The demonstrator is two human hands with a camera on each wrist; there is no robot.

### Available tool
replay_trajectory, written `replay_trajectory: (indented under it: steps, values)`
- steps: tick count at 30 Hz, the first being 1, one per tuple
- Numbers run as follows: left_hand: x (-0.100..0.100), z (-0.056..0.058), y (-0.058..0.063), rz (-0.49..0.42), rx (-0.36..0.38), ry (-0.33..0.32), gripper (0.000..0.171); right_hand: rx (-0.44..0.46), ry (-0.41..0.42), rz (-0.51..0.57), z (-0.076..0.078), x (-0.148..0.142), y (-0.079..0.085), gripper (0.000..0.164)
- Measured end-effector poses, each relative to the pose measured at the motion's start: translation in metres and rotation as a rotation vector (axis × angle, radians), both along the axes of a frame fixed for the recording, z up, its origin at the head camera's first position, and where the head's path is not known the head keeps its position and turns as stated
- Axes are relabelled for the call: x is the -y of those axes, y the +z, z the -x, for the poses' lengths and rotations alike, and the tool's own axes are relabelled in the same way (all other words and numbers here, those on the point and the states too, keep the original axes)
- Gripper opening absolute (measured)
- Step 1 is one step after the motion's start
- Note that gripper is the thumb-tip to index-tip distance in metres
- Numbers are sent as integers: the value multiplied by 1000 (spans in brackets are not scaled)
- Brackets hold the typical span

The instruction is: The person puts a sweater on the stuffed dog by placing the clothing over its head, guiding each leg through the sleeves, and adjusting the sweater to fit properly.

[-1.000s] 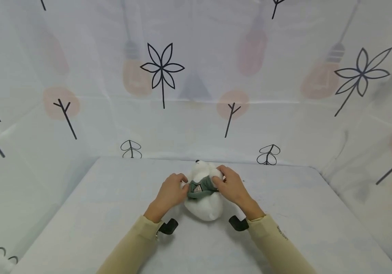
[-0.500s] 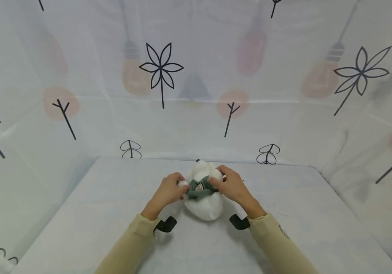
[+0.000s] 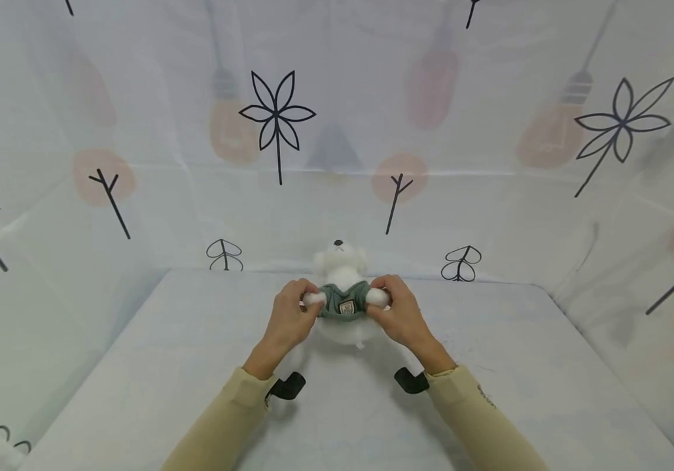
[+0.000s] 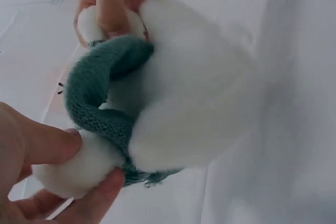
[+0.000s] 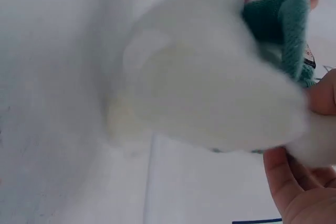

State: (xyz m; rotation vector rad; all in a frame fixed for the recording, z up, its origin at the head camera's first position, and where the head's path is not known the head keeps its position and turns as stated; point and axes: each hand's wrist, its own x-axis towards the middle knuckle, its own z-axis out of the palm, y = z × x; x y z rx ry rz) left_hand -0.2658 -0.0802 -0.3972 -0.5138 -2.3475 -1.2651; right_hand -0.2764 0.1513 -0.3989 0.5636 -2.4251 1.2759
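Note:
A white plush bear [image 3: 343, 265] with a black nose wears a green knitted sweater [image 3: 332, 299] that has a small patch on its chest. It faces away from the head camera's lower edge, head up and tipped back. My left hand [image 3: 291, 314] pinches one white paw [image 4: 79, 166] between thumb and fingers. On the other side my right hand [image 3: 398, 311] grips the opposite paw [image 3: 377, 297]. Both wrist views show the bear's white lower body [image 4: 194, 87] and the sweater's loose hem. Its far side is hidden.
A white-covered table [image 3: 490, 392] lies below the bear. Behind it rises a pale curtain [image 3: 337, 209] printed with flowers, twigs and light bulbs. Black wrist mounts [image 3: 287, 386] sit below each hand.
The bear has been raised and turned more upright, its head moving up in the head view. Both hands have shifted slightly upward with it, each now gripping a paw.

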Motion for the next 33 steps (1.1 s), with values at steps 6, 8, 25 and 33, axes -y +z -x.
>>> replay_trajectory:
  steps: [6,8,25,33]
  values:
    - [-2,1,-4,116,23,-8,13,9,59,-96,3,1,-6,28]
    - [-3,0,-5,136,19,-17,13,-25,65,-103,3,1,-7,27]
    - [-9,-1,-9,375,-217,-29,12,-324,189,-334,3,2,-9,12]
    - [-9,1,-11,324,-207,-101,4,-374,206,-383,1,5,-6,10]
